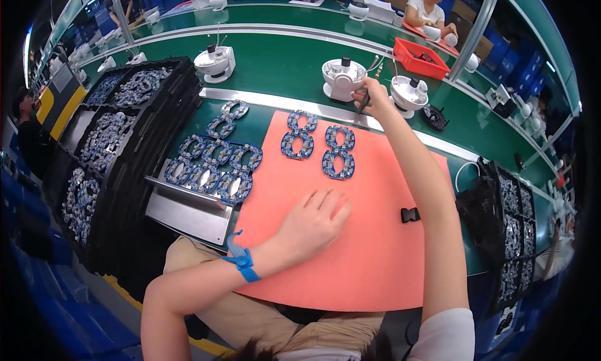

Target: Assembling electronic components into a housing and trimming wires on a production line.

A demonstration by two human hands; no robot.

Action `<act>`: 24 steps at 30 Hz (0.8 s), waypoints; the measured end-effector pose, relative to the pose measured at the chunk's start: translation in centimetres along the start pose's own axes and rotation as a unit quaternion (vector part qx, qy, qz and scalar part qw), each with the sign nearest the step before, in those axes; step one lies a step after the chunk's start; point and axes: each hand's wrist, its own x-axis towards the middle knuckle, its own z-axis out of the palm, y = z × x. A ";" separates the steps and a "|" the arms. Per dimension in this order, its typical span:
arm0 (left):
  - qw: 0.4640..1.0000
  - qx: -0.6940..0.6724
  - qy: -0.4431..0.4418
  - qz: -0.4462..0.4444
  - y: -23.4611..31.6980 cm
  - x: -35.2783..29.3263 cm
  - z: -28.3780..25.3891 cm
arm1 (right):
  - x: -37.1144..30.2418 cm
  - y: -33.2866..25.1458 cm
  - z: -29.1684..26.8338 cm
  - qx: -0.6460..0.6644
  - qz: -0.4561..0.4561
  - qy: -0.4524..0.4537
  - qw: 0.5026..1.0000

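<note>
My left hand, with a blue strap around its wrist, lies on the orange mat; its fingers are loosely bent and apart, holding nothing. My right hand reaches to the far side of the mat, beside a white round device housing. Its fingers are closed around something small and dark that I cannot make out. Two figure-eight blue circuit boards, a left one and a right one, lie on the mat between my hands. A black buckle-shaped piece is by my right forearm.
More figure-eight boards lie left of the mat, by a metal plate. Black trays of boards stand stacked at left and right. White housings and a red bin stand beyond. A person sits across.
</note>
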 end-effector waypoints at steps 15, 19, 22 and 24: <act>0.921 -0.198 -0.269 0.202 3.8 -2.3 -0.5 | -1.5 -2.6 -13.6 -0.651 -0.394 0.168 0.627; 0.922 -0.191 -0.275 0.195 2.5 -1.9 -0.7 | -1.2 -0.9 -15.1 -0.717 -0.474 0.159 0.486; 0.924 -0.194 -0.274 0.184 2.8 -2.2 -0.9 | -1.4 -1.0 -15.7 -0.749 -0.489 0.142 0.425; 0.925 -0.182 -0.280 0.182 3.2 -2.3 -0.9 | -1.4 -1.0 -16.4 -0.746 -0.491 0.141 0.428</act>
